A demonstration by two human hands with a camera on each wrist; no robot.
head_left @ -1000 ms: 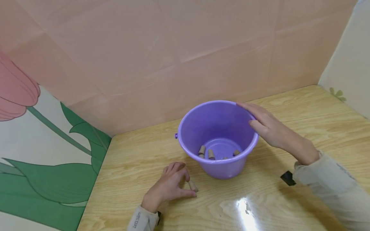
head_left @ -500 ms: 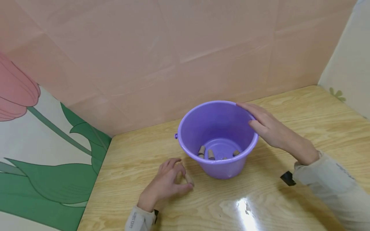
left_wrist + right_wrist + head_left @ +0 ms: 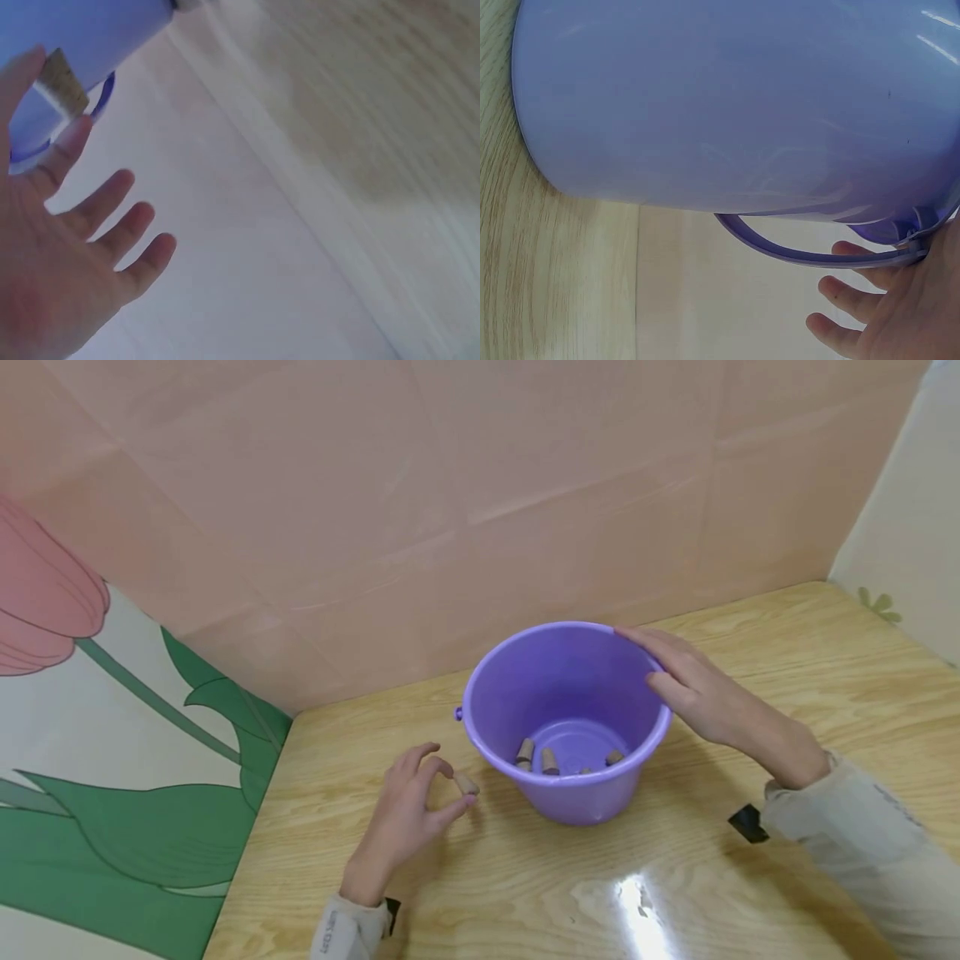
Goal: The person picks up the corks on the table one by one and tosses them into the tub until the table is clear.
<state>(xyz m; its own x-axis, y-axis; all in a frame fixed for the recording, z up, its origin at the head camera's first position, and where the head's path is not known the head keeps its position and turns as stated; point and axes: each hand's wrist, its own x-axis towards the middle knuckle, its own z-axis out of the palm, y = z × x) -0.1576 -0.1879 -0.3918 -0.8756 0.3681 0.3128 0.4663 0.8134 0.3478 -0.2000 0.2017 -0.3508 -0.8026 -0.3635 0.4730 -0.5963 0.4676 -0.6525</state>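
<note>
My left hand (image 3: pixel 401 806) pinches a small tapered cork (image 3: pixel 466 784) between thumb and index finger, beside the left wall of a purple bucket (image 3: pixel 577 797). In the left wrist view the cork (image 3: pixel 63 84) shows between the two fingertips, with the other fingers spread apart. My right hand (image 3: pixel 693 693) rests on the bucket's right rim, thumb and index finger reaching over the edge. Its other fingers (image 3: pixel 847 300) extend loosely outside, near the bucket's handle (image 3: pixel 802 255). Several corks, such as one standing cork (image 3: pixel 550 762), lie on the bucket's floor; the near wall partly hides some.
The bucket stands on a wood-grain table (image 3: pixel 360 727) against a pink wall covering (image 3: pixel 375 527). A panel with a printed tulip (image 3: pixel 45 585) borders the left side, and a pale wall (image 3: pixel 915 543) the right. A bright reflection lies on the front tabletop.
The left hand has taken hold of the cork from the table and moved it up and leftward, toward the back. The right hand and the bucket have stayed in place.
</note>
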